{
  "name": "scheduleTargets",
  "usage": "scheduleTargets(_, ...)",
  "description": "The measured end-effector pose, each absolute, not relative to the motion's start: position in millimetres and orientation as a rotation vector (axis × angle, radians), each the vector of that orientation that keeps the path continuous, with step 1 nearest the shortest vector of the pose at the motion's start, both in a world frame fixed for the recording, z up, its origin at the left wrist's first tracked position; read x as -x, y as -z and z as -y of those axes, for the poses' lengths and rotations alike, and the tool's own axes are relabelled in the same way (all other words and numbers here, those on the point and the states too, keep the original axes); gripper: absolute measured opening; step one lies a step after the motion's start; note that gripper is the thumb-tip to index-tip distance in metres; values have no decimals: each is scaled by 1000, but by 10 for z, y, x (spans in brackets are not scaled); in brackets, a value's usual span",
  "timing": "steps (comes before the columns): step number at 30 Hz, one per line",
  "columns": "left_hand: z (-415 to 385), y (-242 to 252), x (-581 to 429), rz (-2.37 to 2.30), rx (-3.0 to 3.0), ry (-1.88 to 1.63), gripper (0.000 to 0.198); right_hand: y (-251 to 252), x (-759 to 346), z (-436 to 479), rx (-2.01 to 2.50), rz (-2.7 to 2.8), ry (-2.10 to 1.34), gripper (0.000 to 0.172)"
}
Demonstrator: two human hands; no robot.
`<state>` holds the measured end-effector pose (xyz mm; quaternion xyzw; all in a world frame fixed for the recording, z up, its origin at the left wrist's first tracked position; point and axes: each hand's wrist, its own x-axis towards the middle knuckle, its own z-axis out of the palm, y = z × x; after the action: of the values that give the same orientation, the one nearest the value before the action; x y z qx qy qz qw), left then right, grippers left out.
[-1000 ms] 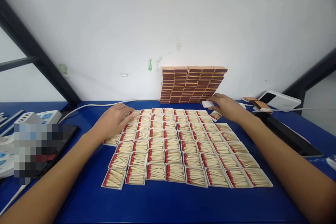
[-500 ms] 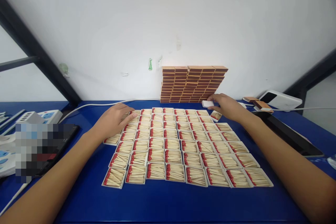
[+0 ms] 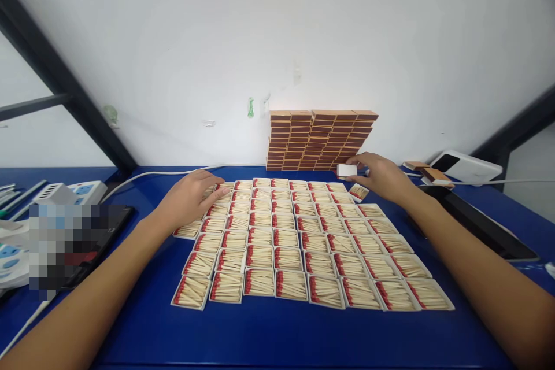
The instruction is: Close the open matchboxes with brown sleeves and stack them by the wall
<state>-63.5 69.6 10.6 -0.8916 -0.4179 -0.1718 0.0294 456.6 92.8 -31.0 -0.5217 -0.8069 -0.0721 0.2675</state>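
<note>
Rows of white trays filled with red-tipped matches lie across the blue table. My left hand rests over the trays at the upper left, palm down, thumb apart from the fingers; it covers some of them. At the far side, my right hand grips a small white matchbox tray between thumb and fingers, its blank white face toward me. A bit of red shows at its lower left edge. One filled tray lies askew just below my right hand.
A stack of brown matchbox sleeves stands against the wall. Loose matchboxes, a white device and a black tablet lie on the right. Power strips and a dark, partly blurred item are on the left.
My right hand has tipped the white tray up slightly, so more of its white face shows. My left hand stays in place; the view has shifted a little.
</note>
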Motion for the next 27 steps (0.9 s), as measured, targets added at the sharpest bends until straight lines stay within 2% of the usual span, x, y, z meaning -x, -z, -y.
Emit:
scheduleTargets(13,-649,-128,601,1240,2690,654,48,24,-4294,-631,1417,2198,411,38)
scheduleTargets(21,-557,-131,456,1106,2735,749,36,-56,-4048,-480,1345,2187,569,32)
scheduleTargets(27,-304,-180,127,1058,2785,1054,35,-155,-3452,-192,1061,2238,524,23)
